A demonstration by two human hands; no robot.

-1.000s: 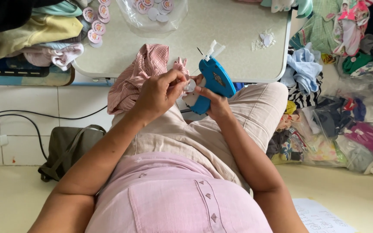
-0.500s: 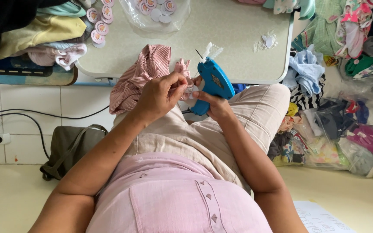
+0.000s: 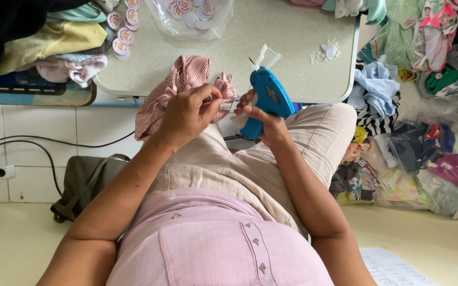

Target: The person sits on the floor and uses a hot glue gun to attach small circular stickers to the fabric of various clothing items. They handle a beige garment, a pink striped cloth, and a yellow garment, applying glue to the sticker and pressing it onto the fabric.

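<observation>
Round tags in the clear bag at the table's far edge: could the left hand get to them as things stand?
Probably not freely: the left hand is pinching the striped pink garment, which lies between it and the bag of round tags; otherwise the table there is open.

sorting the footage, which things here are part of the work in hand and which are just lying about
In hand:
left hand gripping the pink striped garment
right hand holding the blue tagging gun

Lying about:
round tags
clear bag
folded clothes
olive bag
</observation>
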